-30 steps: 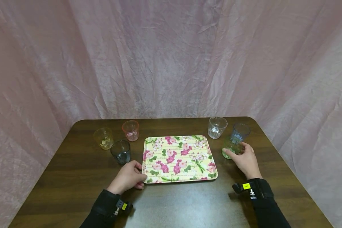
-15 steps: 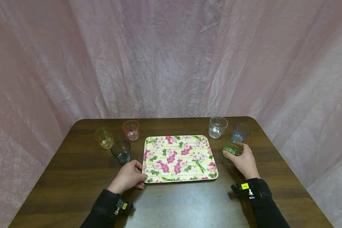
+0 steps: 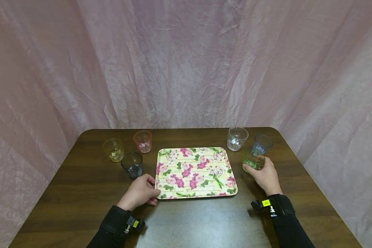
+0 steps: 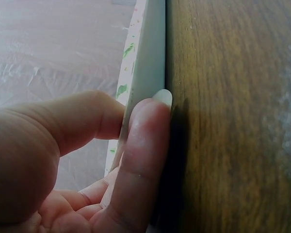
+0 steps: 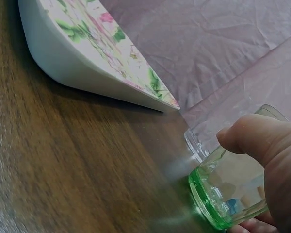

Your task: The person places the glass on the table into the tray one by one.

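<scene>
A floral tray [image 3: 195, 174] with a pale rim lies on the wooden table. My left hand [image 3: 139, 193] pinches its near left corner; in the left wrist view the thumb [image 4: 94, 119] bears on the flowered side and a finger [image 4: 143, 150] on the pale underside edge. To the right of the tray, my right hand [image 3: 266, 176] grips a clear green glass [image 3: 251, 162], thumb on the near side and fingers round the back. The right wrist view shows the green glass [image 5: 223, 194] upright with its thick base close to the tabletop.
Behind the green glass stand a blue glass [image 3: 262, 144] and a clear glass [image 3: 236, 139]. Left of the tray are a dark grey glass [image 3: 132, 165], a yellow glass [image 3: 114, 151] and a pink glass [image 3: 143, 142]. A pink curtain [image 3: 186, 69] hangs behind the table [image 3: 68, 193].
My right hand's fingers have settled closer round the green glass, with the wrist shifting very slightly left. The left hand and the tray stay where they were.
</scene>
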Demonstrator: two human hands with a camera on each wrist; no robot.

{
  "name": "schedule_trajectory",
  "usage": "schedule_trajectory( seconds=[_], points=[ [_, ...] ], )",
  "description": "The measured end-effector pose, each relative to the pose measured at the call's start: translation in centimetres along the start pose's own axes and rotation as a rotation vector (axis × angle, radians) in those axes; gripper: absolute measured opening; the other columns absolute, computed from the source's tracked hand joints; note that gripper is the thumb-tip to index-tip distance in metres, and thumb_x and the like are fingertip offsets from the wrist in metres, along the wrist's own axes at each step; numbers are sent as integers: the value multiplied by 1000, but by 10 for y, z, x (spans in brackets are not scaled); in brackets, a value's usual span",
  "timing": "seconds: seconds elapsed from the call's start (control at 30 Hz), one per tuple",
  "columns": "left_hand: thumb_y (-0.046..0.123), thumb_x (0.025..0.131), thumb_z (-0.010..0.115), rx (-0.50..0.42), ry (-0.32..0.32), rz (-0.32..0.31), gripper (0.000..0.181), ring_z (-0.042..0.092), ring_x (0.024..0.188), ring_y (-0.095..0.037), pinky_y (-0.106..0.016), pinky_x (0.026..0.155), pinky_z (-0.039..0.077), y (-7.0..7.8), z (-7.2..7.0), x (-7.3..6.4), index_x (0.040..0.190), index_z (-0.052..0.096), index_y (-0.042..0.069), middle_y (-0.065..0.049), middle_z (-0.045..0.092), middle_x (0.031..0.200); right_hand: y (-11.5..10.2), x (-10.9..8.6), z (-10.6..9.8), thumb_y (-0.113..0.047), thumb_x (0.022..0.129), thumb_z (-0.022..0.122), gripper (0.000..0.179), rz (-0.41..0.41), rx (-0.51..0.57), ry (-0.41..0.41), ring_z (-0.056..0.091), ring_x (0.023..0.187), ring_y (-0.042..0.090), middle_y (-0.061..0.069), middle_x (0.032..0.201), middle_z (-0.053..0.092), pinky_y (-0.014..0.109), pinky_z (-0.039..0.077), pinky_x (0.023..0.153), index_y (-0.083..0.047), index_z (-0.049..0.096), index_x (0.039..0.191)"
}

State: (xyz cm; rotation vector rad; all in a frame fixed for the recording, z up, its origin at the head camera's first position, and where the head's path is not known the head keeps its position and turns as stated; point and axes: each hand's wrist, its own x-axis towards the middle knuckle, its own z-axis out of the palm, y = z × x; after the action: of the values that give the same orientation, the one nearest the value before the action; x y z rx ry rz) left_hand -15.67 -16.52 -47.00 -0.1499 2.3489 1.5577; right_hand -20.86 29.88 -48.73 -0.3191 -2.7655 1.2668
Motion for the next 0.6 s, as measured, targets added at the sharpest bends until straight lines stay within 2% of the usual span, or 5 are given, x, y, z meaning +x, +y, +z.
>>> schedule_trajectory(
  seconds=[0.33,0.6],
  points=[
    [-5,88,77,12,-2,-18,34,72,58,-19,-35,54,67,0,0,0,117,58,-5,-15,67,86,0,0,-1,-56,98,78,102,4,-14,-6,56,135,49,34,156,44,62,54,112,7,34,164],
    [-4,89,78,20,1,-26,34,72,59,-19,-35,55,67,1,-1,1,116,59,-3,-15,67,85,-9,1,-5,-56,97,79,103,-15,-11,0,52,140,51,36,158,42,65,51,116,8,33,164]
  ],
)
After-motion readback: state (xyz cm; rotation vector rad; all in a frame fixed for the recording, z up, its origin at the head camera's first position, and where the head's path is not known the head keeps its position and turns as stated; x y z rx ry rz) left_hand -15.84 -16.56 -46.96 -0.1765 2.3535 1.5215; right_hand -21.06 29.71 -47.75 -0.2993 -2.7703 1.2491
